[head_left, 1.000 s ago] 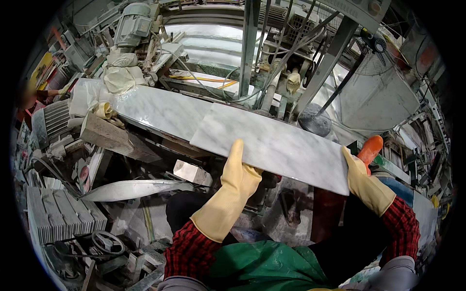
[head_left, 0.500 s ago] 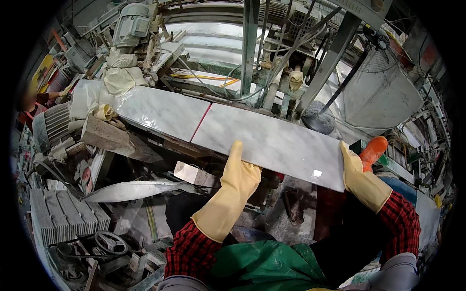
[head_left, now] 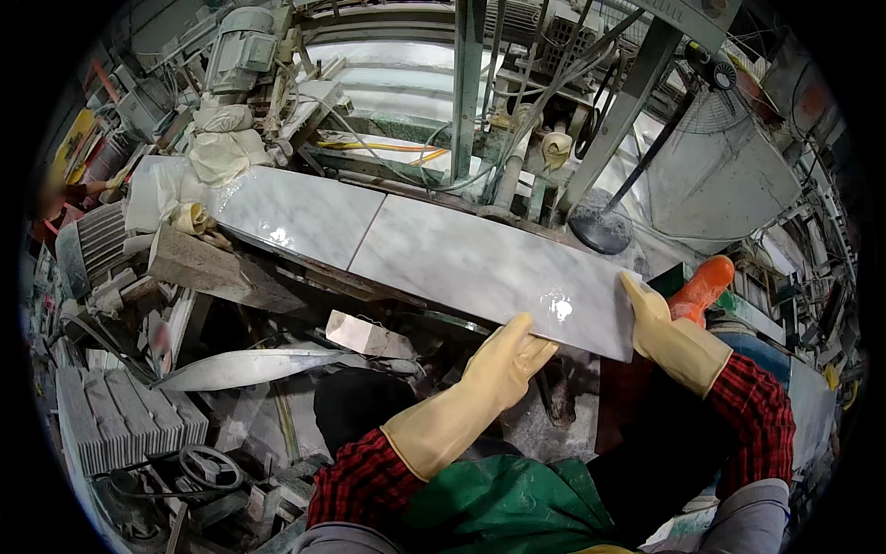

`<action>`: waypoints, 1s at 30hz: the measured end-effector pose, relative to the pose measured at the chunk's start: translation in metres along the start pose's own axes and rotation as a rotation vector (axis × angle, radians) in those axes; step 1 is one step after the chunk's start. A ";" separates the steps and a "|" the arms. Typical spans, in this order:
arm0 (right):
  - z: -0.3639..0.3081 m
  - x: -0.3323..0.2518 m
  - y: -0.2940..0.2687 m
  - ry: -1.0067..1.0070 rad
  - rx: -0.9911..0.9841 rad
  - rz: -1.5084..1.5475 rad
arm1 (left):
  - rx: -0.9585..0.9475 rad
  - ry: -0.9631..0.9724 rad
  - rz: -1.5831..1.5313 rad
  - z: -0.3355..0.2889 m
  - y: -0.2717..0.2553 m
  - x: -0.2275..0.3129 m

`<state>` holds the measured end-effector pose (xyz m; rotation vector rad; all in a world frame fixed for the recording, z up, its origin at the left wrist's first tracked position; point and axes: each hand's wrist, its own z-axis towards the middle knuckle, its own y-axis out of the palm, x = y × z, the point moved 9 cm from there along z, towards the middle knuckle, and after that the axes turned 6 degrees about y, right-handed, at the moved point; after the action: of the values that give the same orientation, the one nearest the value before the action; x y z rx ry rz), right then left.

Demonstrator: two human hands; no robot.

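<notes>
A long grey-veined white marble slab (head_left: 480, 254) lies slantwise before me, its wet top shining. My right hand (head_left: 681, 340), in a cream rubber glove, grips its right end, thumb on top and fingers hidden beneath. At the near edge, my gloved left hand (head_left: 484, 388) has its thumb against the rim and its fingers curled at the underside. End to end with this slab, a second marble slab (head_left: 295, 217) lies to the left, a thin seam between them.
A grey motor (head_left: 242, 48) and cloth-wrapped parts (head_left: 226, 155) stand at the far left. A green metal post (head_left: 467, 92) rises behind the slabs. Right of it are a fan (head_left: 715, 78) and an orange glove (head_left: 701, 288). Stacked grey strips (head_left: 129, 415) lie lower left.
The held slab has shifted slightly left, and the red gap at the seam has narrowed to a thin line. My left hand has slid right along the near edge.
</notes>
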<state>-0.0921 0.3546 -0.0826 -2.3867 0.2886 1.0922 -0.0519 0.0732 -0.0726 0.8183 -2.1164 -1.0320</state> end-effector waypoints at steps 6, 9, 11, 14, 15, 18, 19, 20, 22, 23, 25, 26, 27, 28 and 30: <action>-0.003 -0.004 0.024 0.030 -0.233 -0.095 | 0.057 0.045 0.005 0.001 -0.011 0.000; -0.015 -0.013 0.021 0.083 -0.188 -0.312 | 0.104 -0.013 -0.056 0.004 -0.018 -0.003; -0.024 -0.018 0.030 0.123 -0.273 -0.288 | 0.097 0.015 -0.039 0.005 -0.018 0.001; -0.029 -0.033 0.032 0.006 -0.240 -0.557 | 0.053 0.113 0.380 0.000 -0.016 0.013; -0.029 -0.027 0.035 0.067 -0.281 -0.529 | 0.029 0.193 0.926 -0.003 -0.012 0.023; -0.025 -0.025 0.041 0.002 -0.373 -0.471 | -0.142 0.548 1.737 -0.015 0.018 0.031; -0.021 -0.026 0.048 -0.101 -0.393 -0.643 | -0.134 0.582 1.745 -0.016 0.021 0.028; -0.017 -0.027 0.053 -0.159 -0.419 -0.701 | -0.231 0.295 0.914 -0.009 0.013 0.009; -0.017 -0.034 0.073 -0.449 -0.451 -1.020 | 0.045 -0.039 0.138 -0.011 -0.009 -0.022; -0.017 -0.036 0.080 -0.558 -0.451 -1.127 | 0.074 -0.053 0.210 -0.011 -0.009 -0.028; -0.019 -0.038 0.089 -0.656 -0.444 -1.231 | 0.051 -0.079 0.261 -0.012 -0.002 -0.035; -0.020 -0.034 0.091 -0.627 -0.481 -1.308 | 0.075 -0.079 0.263 -0.011 -0.002 -0.036; -0.021 -0.039 0.089 -0.600 -0.449 -1.209 | 0.151 -0.047 0.268 -0.011 -0.006 -0.033; -0.020 -0.039 0.083 -0.507 -0.421 -1.173 | 0.138 -0.043 0.275 -0.010 -0.006 -0.031; -0.015 -0.028 0.061 -0.128 -0.332 -0.918 | 0.175 -0.034 0.272 -0.009 -0.009 -0.030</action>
<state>-0.1240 0.2943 -0.0744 -2.2544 -1.0053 0.8512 -0.0247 0.0868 -0.0838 0.5740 -2.2942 -0.7314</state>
